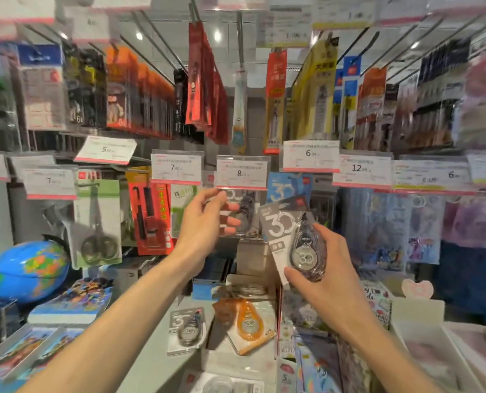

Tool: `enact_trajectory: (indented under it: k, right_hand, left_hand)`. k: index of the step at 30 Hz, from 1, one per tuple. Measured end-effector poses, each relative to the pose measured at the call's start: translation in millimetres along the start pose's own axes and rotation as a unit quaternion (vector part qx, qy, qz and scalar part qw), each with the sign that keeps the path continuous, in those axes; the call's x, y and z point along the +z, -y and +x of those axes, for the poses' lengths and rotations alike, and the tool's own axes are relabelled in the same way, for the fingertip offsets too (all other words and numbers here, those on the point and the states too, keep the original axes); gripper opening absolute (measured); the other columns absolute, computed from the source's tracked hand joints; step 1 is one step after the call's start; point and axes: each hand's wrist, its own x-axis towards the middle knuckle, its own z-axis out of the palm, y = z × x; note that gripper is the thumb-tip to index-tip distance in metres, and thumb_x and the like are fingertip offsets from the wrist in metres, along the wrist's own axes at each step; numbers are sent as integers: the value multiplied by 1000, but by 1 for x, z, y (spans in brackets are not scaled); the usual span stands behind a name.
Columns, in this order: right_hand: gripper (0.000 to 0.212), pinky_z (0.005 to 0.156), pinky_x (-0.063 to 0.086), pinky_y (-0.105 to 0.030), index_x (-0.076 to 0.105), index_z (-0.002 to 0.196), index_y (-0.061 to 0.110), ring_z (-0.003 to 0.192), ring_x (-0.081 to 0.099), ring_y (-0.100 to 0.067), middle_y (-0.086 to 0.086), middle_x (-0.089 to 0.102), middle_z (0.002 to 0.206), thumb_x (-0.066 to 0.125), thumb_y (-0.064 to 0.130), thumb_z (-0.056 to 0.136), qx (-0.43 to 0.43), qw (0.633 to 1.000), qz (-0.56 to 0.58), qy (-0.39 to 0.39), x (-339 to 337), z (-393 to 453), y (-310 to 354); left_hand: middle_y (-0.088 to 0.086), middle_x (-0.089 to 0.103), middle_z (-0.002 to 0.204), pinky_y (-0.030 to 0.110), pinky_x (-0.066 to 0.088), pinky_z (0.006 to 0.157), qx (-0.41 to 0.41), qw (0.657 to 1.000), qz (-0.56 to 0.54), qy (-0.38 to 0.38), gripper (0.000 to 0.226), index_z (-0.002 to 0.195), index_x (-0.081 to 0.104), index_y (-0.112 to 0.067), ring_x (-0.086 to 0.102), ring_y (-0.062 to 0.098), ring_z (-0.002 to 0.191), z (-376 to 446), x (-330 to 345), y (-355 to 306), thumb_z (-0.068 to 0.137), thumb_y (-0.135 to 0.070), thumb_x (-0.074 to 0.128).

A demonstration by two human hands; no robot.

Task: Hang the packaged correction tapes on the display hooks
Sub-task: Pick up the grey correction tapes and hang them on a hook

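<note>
Head view showed both bare arms reaching up toward a stationery display. The right hand (325, 260) gripped a grey packaged correction tape (288, 236), thumb curled under its lower edge and fingers wrapped round the blister's right side, the card tilted so its top leaned left toward the hooks. The left hand (208, 222) was raised just below the 8.00 price tag (242, 172), fingers spread and loosely extended, their tips touching a hanging correction tape pack (243, 214) on the hook behind that tag; whether it pinched the pack could not be told through the blur. A blue correction tape pack (283, 188) hung just right of it, behind the held card. Lower down, on the counter, lay another grey correction tape pack (186, 327) and, beside it, an orange correction tape pack (247, 324). To the left, a carded pair of scissors (97, 222) hung near a blue globe (29, 270). More price tags and hanging packets filled the rows above.
</note>
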Motion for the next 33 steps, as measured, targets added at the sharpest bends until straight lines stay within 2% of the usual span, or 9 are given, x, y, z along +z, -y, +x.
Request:
enact_trajectory:
  k: [2,5,7,10,13,17,24,33]
  right_hand:
    - [87,99,33,-17,22,148,41,122,38,8,29,27,133,78,38,82,-11,1000,-5,-2,2,3,0]
    - [85,92,28,-2,25,147,39,119,36,10,27,29,132,79,34,82,-31,999,-13,-7,3,9,2]
    - [85,90,25,1,26,147,38,119,34,12,27,29,132,80,35,81,-44,999,-20,-8,4,14,5]
    - [86,102,30,-14,26,149,35,124,33,9,25,30,136,79,35,82,-67,997,-23,-7,6,24,13]
    - [88,108,33,-24,25,152,33,131,37,1,17,32,145,79,35,82,-85,996,-15,1,9,35,23]
    - [86,108,35,-26,26,151,30,133,38,-4,13,34,143,77,36,83,-101,995,-23,9,14,50,33]
    - [88,112,39,-37,24,153,29,137,39,-13,7,36,145,75,41,83,-110,993,-46,12,28,66,38]
    - [93,110,40,-38,21,154,29,136,41,-21,-2,37,146,76,44,81,-81,995,-60,18,43,73,40]
  left_hand:
    - [7,74,93,23,55,55,21,1000,10,3,22,124,56,-15,68,14,65,0,-2,-4,105,-24,47]
    - [4,74,82,24,54,56,57,998,22,2,21,117,60,-13,68,16,63,-1,-5,-11,104,-25,49]
    - [2,74,76,24,54,56,74,997,16,5,18,112,61,-14,67,16,61,-1,-7,-20,104,-25,49]
    - [1,72,71,23,53,54,86,996,7,12,20,112,62,-12,66,16,59,0,-8,-34,105,-24,48]
    - [1,72,71,22,53,54,96,995,14,12,21,110,62,-10,65,16,57,2,-8,-43,105,-25,48]
    - [3,70,72,23,52,54,96,995,15,12,24,112,62,-7,64,15,56,4,-8,-45,105,-25,48]
    - [2,71,72,25,54,56,100,994,33,11,23,112,63,-9,65,16,58,4,-11,-42,104,-25,49]
    - [2,72,71,21,52,52,97,994,40,21,22,112,63,-8,64,13,56,2,-17,-33,103,-24,51]
